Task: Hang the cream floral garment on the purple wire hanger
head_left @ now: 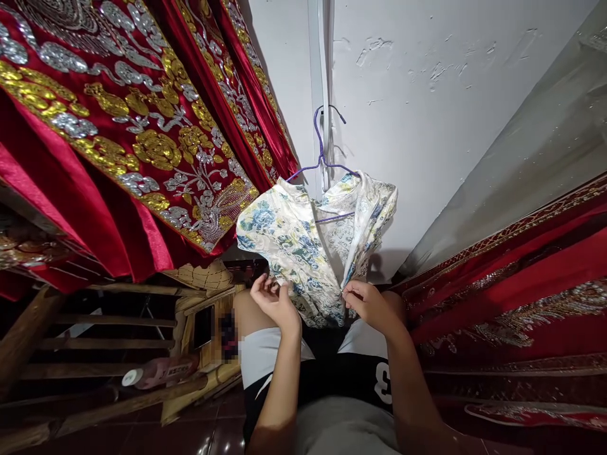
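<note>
The floral satin blouse [308, 253] hangs on a purple wire hanger [320, 148] by the white wall [427, 95], its 2 front edges pinched by the left hand [275, 303] and right hand [370, 303], seemingly mid-fastening, which calls for aligning both edges.

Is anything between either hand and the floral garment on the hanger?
Nothing visible does. The left hand and the right hand each pinch a front edge of the floral garment, hung on a purple hanger at the wall. The red embroidered cloth hangs beside it, not in front.
</note>
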{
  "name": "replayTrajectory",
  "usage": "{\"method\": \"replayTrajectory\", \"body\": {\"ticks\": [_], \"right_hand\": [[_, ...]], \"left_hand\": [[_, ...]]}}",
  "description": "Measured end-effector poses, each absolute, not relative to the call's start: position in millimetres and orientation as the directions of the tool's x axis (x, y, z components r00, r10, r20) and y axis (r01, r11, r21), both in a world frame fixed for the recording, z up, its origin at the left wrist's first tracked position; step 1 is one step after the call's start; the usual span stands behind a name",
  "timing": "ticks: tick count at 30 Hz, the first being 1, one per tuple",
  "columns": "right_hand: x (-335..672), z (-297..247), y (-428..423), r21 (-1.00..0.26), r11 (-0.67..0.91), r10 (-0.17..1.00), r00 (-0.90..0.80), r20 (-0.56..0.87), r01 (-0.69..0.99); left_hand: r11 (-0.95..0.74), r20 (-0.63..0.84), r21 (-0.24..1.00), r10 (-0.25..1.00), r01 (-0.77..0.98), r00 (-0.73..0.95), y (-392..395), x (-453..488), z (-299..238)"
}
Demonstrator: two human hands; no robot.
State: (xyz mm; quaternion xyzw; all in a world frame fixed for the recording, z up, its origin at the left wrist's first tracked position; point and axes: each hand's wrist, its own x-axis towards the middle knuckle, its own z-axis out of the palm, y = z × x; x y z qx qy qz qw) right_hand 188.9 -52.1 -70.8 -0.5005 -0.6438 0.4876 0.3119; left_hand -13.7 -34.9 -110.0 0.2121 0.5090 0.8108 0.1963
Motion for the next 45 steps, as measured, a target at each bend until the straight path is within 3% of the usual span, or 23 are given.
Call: {"method": "replayTrajectory", "body": {"ticks": [2, 5, 7, 8, 15, 22, 28, 32, 34, 37, 41, 45], "right_hand": [[188, -72, -51, -0.94, -0.002, 0.946, -0.303, -0.112, 0.342], [186, -70, -51, -0.943, -0.057, 0.951, -0.269, -0.151, 0.329], [184, -67, -52, -0.942, -0.071, 0.955, -0.251, -0.159, 0.328], [184, -67, -52, -0.942, -0.072, 0.954, -0.252, -0.161, 0.329], [187, -59, -52, -0.974, -0.155, 0.97, -0.161, -0.181, 0.166], [175, 3, -4, -0.998, 0.067, 0.998, 0.017, 0.067, -0.005], [157, 61, 44, -0.944, 0.232, 0.971, 0.003, 0.238, -0.235], [149, 67, 45, -0.932, 0.271, 0.96, -0.002, 0.28, -0.242], [148, 64, 40, -0.938, 0.276, 0.958, -0.021, 0.287, -0.21], [150, 61, 34, -0.937, 0.311, 0.946, -0.041, 0.322, -0.161], [153, 66, 27, -0.923, 0.352, 0.926, -0.083, 0.367, -0.154], [153, 67, 29, -0.905, 0.399, 0.905, -0.097, 0.415, -0.15]], "left_hand": [[-0.426, 0.254, 0.904, 0.62, -0.046, -0.743, -40, -5, -112], [-0.233, 0.196, 0.967, 0.938, -0.101, -0.288, -47, 13, -117], [-0.138, 0.136, 0.989, 0.99, -0.061, -0.039, -51, 28, -121], [-0.137, 0.137, 0.99, 0.991, -0.038, 0.007, -53, 35, -123], [-0.295, 0.299, 0.942, 0.954, 0.159, -0.006, -56, 54, -119], [-0.344, 0.345, 0.881, 0.937, 0.324, 0.058, -54, 54, -144], [-0.403, 0.329, 0.775, 0.915, 0.487, 0.233, -46, 33, -148], [-0.408, 0.27, 0.714, 0.91, 0.568, 0.314, -28, 9, -136], [-0.438, 0.305, 0.716, 0.897, 0.544, 0.32, -16, 0, -119], [-0.577, 0.524, 0.704, 0.816, 0.415, 0.245, 2, -8, -71], [-0.753, 0.815, 0.508, 0.577, 0.418, 0.049, 26, -14, 13], [-0.804, 0.84, 0.317, 0.484, 0.503, 0.245, 41, -13, 66]]}}
